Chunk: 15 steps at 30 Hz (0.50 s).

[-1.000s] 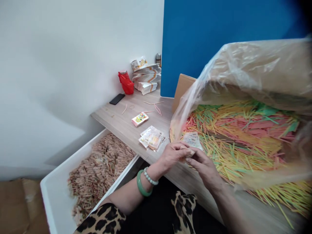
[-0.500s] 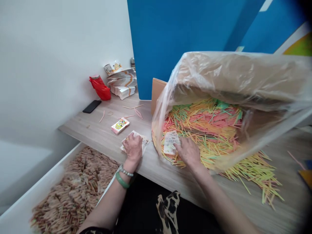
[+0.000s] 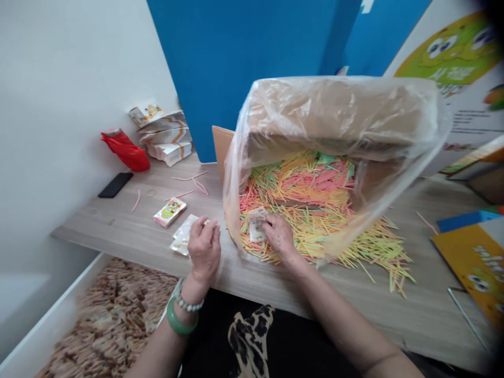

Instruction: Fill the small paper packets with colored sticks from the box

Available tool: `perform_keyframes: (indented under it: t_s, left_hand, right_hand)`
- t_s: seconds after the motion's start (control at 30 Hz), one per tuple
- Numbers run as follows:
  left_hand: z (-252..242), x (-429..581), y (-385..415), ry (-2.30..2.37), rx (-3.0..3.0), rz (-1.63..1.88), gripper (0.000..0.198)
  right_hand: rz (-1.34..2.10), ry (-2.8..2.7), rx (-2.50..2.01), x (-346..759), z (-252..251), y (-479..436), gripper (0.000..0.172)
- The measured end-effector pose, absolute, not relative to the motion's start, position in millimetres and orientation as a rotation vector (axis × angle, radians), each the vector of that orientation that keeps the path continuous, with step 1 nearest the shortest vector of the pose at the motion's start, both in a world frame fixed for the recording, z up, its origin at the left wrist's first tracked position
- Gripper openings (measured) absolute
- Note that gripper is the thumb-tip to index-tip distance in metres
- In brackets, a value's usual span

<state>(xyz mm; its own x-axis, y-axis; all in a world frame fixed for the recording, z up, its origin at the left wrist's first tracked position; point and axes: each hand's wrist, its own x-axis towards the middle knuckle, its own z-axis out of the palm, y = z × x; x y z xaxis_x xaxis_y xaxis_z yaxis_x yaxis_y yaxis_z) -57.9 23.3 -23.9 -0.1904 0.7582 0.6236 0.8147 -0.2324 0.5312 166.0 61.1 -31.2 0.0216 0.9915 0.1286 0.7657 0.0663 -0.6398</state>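
Observation:
My right hand (image 3: 280,236) pinches a small printed packet (image 3: 257,226) at the mouth of a clear plastic bag (image 3: 232,205). Beneath it lies a heap of thin yellow, pink, orange and green sticks (image 3: 311,197). My left hand (image 3: 205,249), wearing a bead bracelet and a green bangle, hovers over the table with its fingers curled together. Something small and pale seems to be at its fingertips, too unclear to name. Small clear printed packets (image 3: 182,236) lie just left of that hand. Behind them is a small card-sized pack (image 3: 169,211) with a colourful picture.
The bag lines a tipped cardboard box (image 3: 331,107); sticks spill onto the table at right. A drawer (image 3: 118,310) full of small packets is at lower left. Farther back are a phone (image 3: 115,185), a red bag (image 3: 126,152), stacked printed paper (image 3: 171,144) and a blue partition (image 3: 252,63).
My left hand has lifted off the packets it was pressing and shifted right of them. My right hand still holds its packet over the sticks. The view has turned right.

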Motion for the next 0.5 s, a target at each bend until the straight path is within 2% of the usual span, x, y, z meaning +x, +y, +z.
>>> perform_keyframes:
  t_s: [0.07,0.2,0.3,0.4,0.5]
  left_hand:
    - [-8.9,-31.8,20.3,-1.871,-2.175,-1.611,0.026]
    - [4.1,18.1,39.1,-2.102,-2.613,-2.012,0.039]
    - [0.3,41.8,58.2,-2.224,-2.977,-2.309,0.029]
    - [-5.7,51.3,65.9,-2.494,-2.716,-2.571,0.021]
    - [-8.9,52.6,64.6,-2.624,-2.338,-2.676,0.02]
  right_hand:
    - [0.67,-1.608,-1.621,171.8,-28.6,59.0,0.019]
    - [1.033,-1.374,-1.294,182.5,-21.6,48.4,0.02]
    - [1.162,-1.421,-1.171,201.9,-13.5,41.2,0.026]
    - [0.964,-1.663,-1.44,239.6,-5.3,39.5,0.026]
    - [0.423,-2.007,-1.924,280.1,-0.6,43.6,0.028]
